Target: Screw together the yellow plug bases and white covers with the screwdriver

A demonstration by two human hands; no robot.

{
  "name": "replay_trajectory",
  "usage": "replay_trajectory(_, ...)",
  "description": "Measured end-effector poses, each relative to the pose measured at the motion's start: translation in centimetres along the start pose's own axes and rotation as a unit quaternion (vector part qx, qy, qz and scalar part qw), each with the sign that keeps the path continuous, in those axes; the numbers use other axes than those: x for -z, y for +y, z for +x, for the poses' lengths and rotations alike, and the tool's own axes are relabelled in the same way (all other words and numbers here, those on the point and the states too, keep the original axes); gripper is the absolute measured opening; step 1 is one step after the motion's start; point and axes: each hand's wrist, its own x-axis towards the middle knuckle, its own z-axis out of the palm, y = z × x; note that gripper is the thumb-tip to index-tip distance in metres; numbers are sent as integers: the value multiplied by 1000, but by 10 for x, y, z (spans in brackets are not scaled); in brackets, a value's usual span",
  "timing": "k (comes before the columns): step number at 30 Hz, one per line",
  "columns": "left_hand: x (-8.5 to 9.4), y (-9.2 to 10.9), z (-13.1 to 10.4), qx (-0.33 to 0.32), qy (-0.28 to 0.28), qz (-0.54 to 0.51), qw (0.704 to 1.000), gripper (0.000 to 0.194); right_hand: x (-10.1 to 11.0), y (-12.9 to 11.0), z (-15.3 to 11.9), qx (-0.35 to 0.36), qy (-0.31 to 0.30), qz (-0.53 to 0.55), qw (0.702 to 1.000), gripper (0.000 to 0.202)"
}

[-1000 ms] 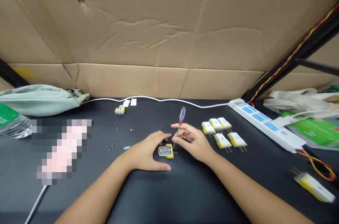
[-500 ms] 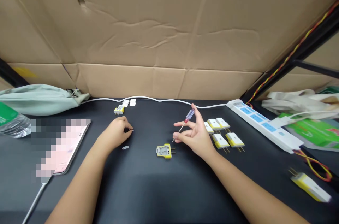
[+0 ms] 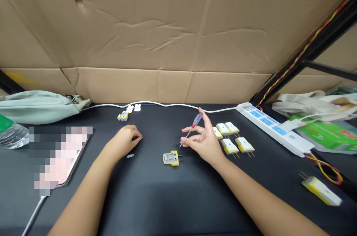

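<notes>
My right hand (image 3: 202, 140) grips a small screwdriver (image 3: 197, 120) with a clear purple and red handle, its shaft slanting down to the left. Just below its tip lies an opened yellow plug (image 3: 170, 158) on the black table, grey inside showing and pins pointing right. Off to the left, my left hand (image 3: 124, 141) is closed in a pinch at thumb and forefinger; a tiny bit shows at the fingertips, too small to name. Under that hand lies a small grey strip with two holes (image 3: 130, 156).
Several yellow-and-white plugs (image 3: 230, 146) stand grouped right of my right hand, and another plug (image 3: 322, 190) lies nearer. Farther back are a power strip (image 3: 275, 126), an opened plug (image 3: 123, 116) and white covers (image 3: 137, 107). A pink-screened phone (image 3: 69, 154) lies left.
The whole view has shifted slightly. My left hand has moved a little to the right relative to the grey strip, still pinched. The right hand keeps its hold on the screwdriver.
</notes>
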Motion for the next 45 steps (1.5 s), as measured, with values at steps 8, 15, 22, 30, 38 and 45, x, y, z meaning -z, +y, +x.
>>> replay_trajectory(8, -5, -4, 3, -33, -6, -9, 999, 21, 0, -2, -1, 7, 8, 10, 1000, 114)
replay_trajectory(15, -14, 21, 7, -20, 18, -37, 999, 20, -5, -9, -3, 5, 39, 65, 997, 90)
replay_trajectory(22, -27, 64, 2, -59, -9, -207, 977, 17, -16, -17, -22, 89, 95, 45, 990, 61)
replay_trajectory(30, -32, 65, 1, -131, -4, -223, 966, 15, -19, 4, -30, 254, 28, 15, 967, 49)
replay_trajectory(38, -32, 64, 1, -155, 13, -228, 961, 14, -17, 6, -29, 368, 20, -34, 929, 60)
replay_trajectory(45, -39, 57, 10, -158, 8, -217, 963, 20, -18, 14, -21, 400, 8, -111, 910, 60)
